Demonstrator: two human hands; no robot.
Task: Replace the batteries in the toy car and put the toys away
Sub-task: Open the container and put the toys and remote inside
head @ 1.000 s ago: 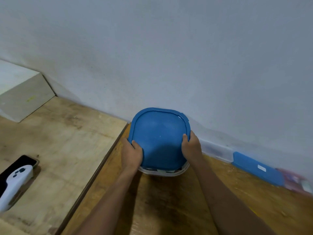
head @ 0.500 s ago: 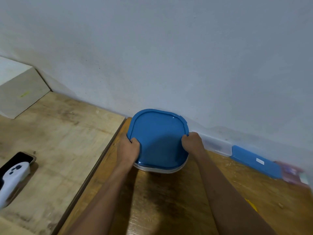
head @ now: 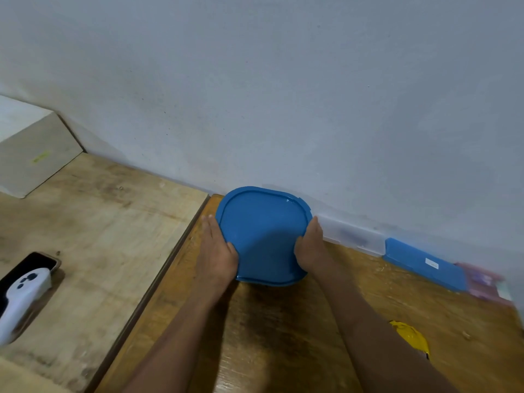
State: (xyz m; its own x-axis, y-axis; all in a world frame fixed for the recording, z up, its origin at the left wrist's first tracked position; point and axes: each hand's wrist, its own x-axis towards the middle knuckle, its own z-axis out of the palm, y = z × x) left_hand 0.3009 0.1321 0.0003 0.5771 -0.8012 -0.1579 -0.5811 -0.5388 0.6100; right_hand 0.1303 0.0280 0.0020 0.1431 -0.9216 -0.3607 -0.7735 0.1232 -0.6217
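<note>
While both hands flanked it, the blue-lidded container [head: 263, 234] stood at the far edge of the darker tabletop [head: 283, 336], close against the pale wall [head: 283, 95], its lid seated on top. The left hand [head: 218, 251] lay along the container's left side with its fingers straight and together, pointing toward the wall, the thumb resting on the lid's rim. The right hand [head: 310, 245] pressed against the right side in the same way, fingers extended along the edge and the thumb touching the lid near its near-right corner. What the container held could not be seen.

To the right, a translucent box [head: 351, 236] and a flat blue case [head: 422, 263] lay in line along the wall, with a blurred pinkish item beyond them. A yellow scrap [head: 411, 337] sat on the near right. On the lighter tabletop [head: 99, 222] to the left, a white controller [head: 22, 293] rested across a black phone [head: 31, 265], and a white box [head: 28, 154] stood at the far left.
</note>
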